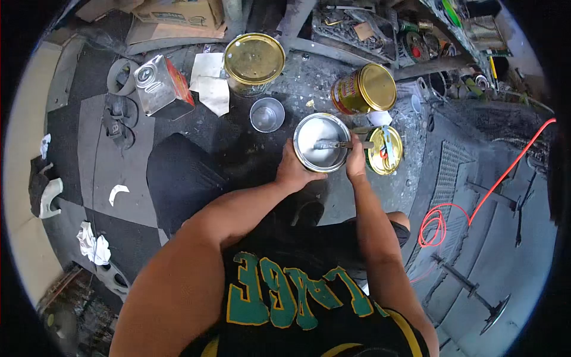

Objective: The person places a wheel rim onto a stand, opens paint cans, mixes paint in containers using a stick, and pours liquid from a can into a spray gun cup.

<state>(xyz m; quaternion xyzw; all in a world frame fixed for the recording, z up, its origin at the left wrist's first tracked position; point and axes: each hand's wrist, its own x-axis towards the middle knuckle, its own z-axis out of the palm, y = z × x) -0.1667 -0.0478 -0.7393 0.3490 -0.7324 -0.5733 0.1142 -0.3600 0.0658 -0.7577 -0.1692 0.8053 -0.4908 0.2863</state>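
An opened metal can (323, 118) of white paint is between my hands. My left hand (294, 168) is wrapped around its left and lower side. A flat-ended tool (333, 144) with a pale-coated tip lies across the can's mouth, its handle sticking out to the right. My right hand (356, 158) is at the can's right side, fingers closed around that handle against the rim; the fingertips are partly hidden. Just right of it stands a small gold-topped tin (378, 162) with a light-blue tool (389, 144) on its lid. A grey cup (267, 115) is at upper left.
A large gold-lidded can (254, 58), a labelled gold can (364, 89) and a rectangular metal tin (163, 87) stand on the floor ahead. White paper (210, 94) lies between them. A red hose (498, 183) is coiled at right, and sandals (121, 119) lie left.
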